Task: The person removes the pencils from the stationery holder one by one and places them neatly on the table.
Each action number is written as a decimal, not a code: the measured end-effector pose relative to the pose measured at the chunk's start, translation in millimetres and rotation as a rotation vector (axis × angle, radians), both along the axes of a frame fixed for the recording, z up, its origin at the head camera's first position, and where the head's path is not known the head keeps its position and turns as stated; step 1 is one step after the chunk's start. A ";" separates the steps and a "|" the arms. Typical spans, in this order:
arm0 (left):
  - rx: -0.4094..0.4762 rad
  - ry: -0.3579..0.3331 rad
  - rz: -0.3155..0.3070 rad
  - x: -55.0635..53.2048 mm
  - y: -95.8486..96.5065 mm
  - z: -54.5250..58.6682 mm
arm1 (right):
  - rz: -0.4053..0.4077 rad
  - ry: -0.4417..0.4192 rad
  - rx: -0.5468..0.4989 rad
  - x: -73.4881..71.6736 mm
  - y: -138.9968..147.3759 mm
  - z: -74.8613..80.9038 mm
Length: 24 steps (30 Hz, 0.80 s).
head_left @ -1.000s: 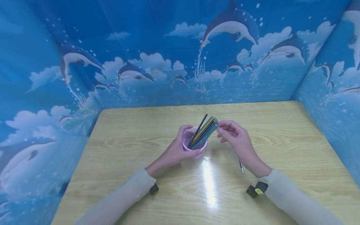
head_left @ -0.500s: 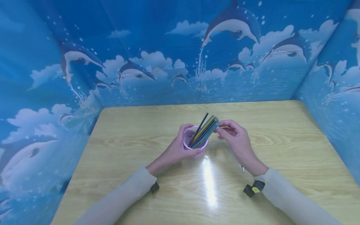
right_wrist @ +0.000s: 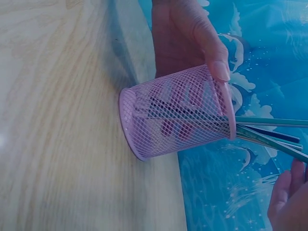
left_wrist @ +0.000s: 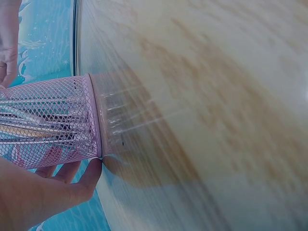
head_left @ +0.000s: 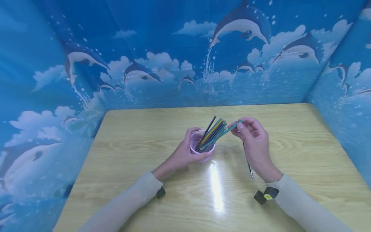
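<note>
My left hand (head_left: pixel 189 149) grips a pink mesh pencil cup (right_wrist: pixel 178 115), its thumb near the rim in the right wrist view. Several pencils lean toward the right in the cup, among them a yellow one (head_left: pixel 209 135) and a black one (head_left: pixel 210 125) standing a little apart. My right hand (head_left: pixel 255 141) pinches the upper end of a teal pencil (head_left: pixel 234 125) between thumb and fingers. This pencil slants away from the bunch, its lower part still inside the cup. In the left wrist view, fingers (left_wrist: pixel 72 173) of the left hand curl by the cup's base.
A dark pencil (head_left: pixel 250 169) lies on the wood-grain table (head_left: pixel 139 135), partly hidden under my right hand. Blue dolphin-print curtains (head_left: pixel 162 80) stand along the table's back and sides. Bright glare (head_left: pixel 215 190) shows on the tabletop in front of the cup.
My right hand has moved from the pencil tops up and to the right, drawing the teal pencil away from the bunch. The left hand and cup have stayed nearly in place.
</note>
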<state>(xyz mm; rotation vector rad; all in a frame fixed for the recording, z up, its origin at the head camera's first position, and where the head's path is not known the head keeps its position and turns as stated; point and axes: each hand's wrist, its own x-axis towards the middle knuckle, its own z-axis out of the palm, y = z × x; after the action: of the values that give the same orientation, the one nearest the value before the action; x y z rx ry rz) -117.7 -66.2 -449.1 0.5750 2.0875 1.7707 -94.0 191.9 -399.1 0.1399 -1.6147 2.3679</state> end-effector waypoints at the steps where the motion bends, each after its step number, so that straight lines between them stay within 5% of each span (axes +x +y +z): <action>1: -0.005 0.002 0.000 0.0 -0.1 0.1 | 0.002 0.016 -0.032 -0.1 0.6 1.8; 17: 0.017 -0.006 -0.020 -1.1 -1.3 -1.2 | -0.100 0.229 -0.220 -6.4 25.6 32.9; 24: 0.020 -0.008 -0.016 -1.2 -1.1 -1.3 | -0.151 0.240 -0.160 -9.4 40.2 39.5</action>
<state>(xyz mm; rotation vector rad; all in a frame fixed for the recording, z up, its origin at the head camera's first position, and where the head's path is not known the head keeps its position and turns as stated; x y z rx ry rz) -118.9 -67.2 -450.3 0.5879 2.0557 1.7841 -103.4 232.1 -359.6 0.2496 -1.2760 2.2559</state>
